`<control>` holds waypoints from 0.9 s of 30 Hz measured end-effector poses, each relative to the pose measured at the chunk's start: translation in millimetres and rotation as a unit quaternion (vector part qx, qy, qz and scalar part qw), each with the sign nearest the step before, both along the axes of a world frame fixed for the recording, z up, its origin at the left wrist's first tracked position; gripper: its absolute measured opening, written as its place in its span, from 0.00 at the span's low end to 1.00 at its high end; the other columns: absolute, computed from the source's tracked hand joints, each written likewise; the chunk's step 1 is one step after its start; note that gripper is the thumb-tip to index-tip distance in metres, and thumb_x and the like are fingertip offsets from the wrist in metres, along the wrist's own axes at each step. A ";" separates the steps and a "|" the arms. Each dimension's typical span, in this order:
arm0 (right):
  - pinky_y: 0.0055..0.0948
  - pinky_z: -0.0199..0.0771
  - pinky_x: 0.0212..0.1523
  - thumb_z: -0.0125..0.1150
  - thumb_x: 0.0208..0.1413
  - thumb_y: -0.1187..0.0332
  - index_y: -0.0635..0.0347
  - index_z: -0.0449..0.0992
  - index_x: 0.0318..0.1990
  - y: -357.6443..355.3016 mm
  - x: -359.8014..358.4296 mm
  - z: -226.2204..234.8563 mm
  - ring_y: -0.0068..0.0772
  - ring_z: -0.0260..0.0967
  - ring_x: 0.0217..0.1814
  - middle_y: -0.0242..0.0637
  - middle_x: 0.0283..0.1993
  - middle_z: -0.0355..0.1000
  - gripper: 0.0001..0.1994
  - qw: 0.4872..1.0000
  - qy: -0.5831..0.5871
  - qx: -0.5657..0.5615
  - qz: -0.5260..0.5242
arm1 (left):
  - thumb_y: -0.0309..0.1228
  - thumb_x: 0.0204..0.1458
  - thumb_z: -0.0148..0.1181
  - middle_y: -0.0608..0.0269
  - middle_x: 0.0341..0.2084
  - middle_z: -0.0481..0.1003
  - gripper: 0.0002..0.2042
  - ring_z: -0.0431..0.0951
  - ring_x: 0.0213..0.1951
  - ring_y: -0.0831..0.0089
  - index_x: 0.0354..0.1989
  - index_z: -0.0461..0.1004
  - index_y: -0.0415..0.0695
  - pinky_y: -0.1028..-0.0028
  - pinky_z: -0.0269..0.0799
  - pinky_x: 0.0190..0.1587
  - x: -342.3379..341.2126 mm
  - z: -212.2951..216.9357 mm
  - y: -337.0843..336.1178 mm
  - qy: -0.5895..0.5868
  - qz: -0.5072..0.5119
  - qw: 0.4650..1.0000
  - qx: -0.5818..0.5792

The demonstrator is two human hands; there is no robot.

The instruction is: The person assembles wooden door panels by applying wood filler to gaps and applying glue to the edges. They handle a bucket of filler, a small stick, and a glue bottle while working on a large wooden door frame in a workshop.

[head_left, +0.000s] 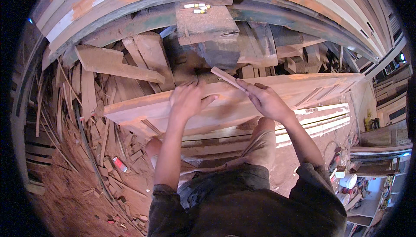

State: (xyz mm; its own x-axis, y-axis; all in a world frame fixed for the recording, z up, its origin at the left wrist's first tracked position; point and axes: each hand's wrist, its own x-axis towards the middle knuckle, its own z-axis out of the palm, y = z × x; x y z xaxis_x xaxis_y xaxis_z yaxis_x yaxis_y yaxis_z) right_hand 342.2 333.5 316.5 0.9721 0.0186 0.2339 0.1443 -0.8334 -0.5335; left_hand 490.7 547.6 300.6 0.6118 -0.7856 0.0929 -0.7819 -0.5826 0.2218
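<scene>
Around you a dusty workshop is spreading out, its reddish floor (65,200) holding wood scraps (115,176). A long wooden panel (234,108) is standing just beyond your knees (263,126). Your left hand (186,101) is resting at its top edge, thumb spread; whether its fingers are gripping cannot be told. Your right hand (267,100) is gripping a narrow wooden strip (225,77), one end jutting past that edge. Uneven pressure could be tipping the panel or making the strip slip. Offcuts (119,68) are crowding the far side; rightward, the panel's edge is running unobstructed.
</scene>
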 end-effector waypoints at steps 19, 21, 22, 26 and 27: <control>0.46 0.68 0.33 0.51 0.56 0.76 0.46 0.61 0.64 10.3 -11.4 0.8 0.55 0.66 0.29 0.55 0.33 0.68 0.27 0.994 0.069 -0.074 -0.039 | 0.59 0.51 0.51 0.46 0.30 0.78 0.31 0.79 0.37 0.52 0.42 0.71 0.36 0.57 0.73 0.41 -0.5 4.6 1.8 0.043 0.004 0.998 0.035; 0.45 0.69 0.33 0.51 0.55 0.76 0.46 0.61 0.65 8.2 -7.9 5.4 0.55 0.67 0.29 0.55 0.32 0.68 0.28 0.993 0.071 -0.081 -0.037 | 0.59 0.51 0.51 0.46 0.31 0.78 0.31 0.78 0.37 0.52 0.42 0.71 0.37 0.57 0.73 0.41 2.6 2.5 2.8 0.030 0.001 0.999 0.023; 0.45 0.69 0.33 0.51 0.54 0.76 0.47 0.61 0.65 8.5 -7.0 9.7 0.55 0.67 0.29 0.54 0.31 0.68 0.28 0.993 0.069 -0.086 -0.041 | 0.59 0.51 0.51 0.46 0.31 0.78 0.31 0.78 0.37 0.52 0.42 0.71 0.37 0.57 0.73 0.40 4.4 -2.4 2.6 0.017 -0.006 1.000 0.011; 0.46 0.70 0.34 0.52 0.54 0.76 0.50 0.60 0.64 14.8 -5.6 -3.0 0.56 0.68 0.31 0.53 0.29 0.68 0.28 0.995 0.019 -0.089 -0.044 | 0.59 0.51 0.50 0.45 0.31 0.77 0.31 0.78 0.38 0.51 0.42 0.71 0.37 0.56 0.73 0.40 1.9 1.8 3.2 0.023 -0.006 1.000 0.002; 0.46 0.69 0.34 0.52 0.55 0.76 0.51 0.60 0.64 17.1 -6.7 -4.3 0.56 0.68 0.31 0.53 0.29 0.68 0.27 0.994 0.033 -0.095 -0.047 | 0.59 0.51 0.50 0.45 0.31 0.77 0.31 0.78 0.37 0.51 0.42 0.70 0.37 0.56 0.73 0.40 1.8 3.0 2.8 0.025 -0.006 1.000 0.005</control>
